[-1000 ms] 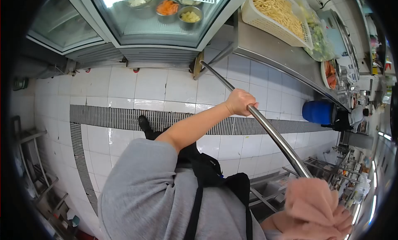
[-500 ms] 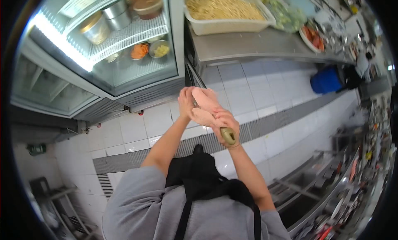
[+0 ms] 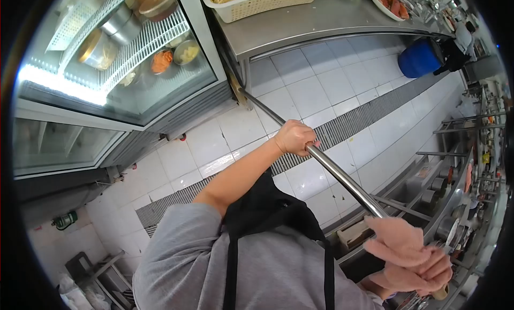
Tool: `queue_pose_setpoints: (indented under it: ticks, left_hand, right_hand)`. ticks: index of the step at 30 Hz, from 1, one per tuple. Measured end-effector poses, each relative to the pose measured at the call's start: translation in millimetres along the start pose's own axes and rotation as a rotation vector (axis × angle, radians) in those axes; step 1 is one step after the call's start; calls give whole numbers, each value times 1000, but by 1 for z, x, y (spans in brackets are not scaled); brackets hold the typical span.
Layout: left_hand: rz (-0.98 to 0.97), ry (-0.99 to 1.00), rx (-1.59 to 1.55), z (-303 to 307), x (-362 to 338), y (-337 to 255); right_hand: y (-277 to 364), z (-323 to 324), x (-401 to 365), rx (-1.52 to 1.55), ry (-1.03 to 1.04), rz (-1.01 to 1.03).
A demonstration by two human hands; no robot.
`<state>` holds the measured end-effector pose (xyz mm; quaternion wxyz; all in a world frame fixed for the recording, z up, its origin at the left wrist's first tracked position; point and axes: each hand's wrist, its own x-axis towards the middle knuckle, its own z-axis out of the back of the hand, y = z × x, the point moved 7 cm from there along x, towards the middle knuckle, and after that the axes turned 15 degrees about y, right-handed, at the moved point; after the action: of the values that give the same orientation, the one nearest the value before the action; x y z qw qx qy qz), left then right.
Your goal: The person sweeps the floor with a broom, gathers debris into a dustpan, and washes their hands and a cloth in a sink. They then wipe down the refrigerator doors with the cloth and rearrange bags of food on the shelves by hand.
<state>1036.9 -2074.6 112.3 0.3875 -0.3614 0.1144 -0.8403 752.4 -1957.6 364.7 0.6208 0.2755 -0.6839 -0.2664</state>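
Note:
A long shiny metal pole [image 3: 345, 177] runs slantwise across the view, from the floor by the table's leg to my right side. My left hand [image 3: 296, 137] is closed round its middle, above the floor drain. At the near end, a pink cloth [image 3: 396, 240] is wrapped over the pole, and my right hand [image 3: 436, 270] grips the cloth and pole together. An olive-coloured end cap [image 3: 441, 294] peeks out below that hand. By the fridge corner, a light brown piece [image 3: 240, 93] shows at the pole's far end.
A lit glass-door fridge [image 3: 155, 104] stands at left. Beyond the pole is a steel table [image 3: 300, 25] with a white basket of noodles [image 3: 262, 6]. A blue barrel [image 3: 420, 58] stands farther back. Steel racks with pans [image 3: 444, 229] line the right. A grated drain [image 3: 369, 109] crosses the tiled floor.
My hands were close together on the pink cloth and handle end. Now they are far apart: the right has drawn the cloth-wrapped end down right, the left grips the bare pole.

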Motion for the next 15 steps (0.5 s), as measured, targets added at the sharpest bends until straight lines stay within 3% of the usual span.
queue_pose_setpoints:
  ticks: [3,5,6,8,9,10,11,12,13,15]
  left_hand:
    - [-39,-70,197,33,2,12]
    - [59,-25,312,70,-6,43]
    - [245,-161,419,82,-22,71]
    - [633,-349,510,96,-61,111]
    - [833,-406,492,100,-79,123]
    - [967,-465,387,93,-99,134]
    - [959,-474,395,83,-108,137]
    - [1040,-493,284,70,-124,146]
    - [1121,-511,172,58,-141,156]
    - [1078,-449,165,54,-151,160]
  right_hand:
    - [-17,41,-17,35,145,-92]
    - [-63,-1,-50,84,-251,48]
    - [-96,-29,-58,68,-54,-14]
    - [-168,-123,-78,-54,645,-5]
    - [-192,-158,-86,-28,804,50]
    - [-223,-195,-98,27,899,87]
    - [-226,-240,-83,159,970,83]
    - [-238,-264,-84,222,925,58]
    - [-248,-277,-85,286,881,32]
    - [-247,-275,-72,343,857,-13]
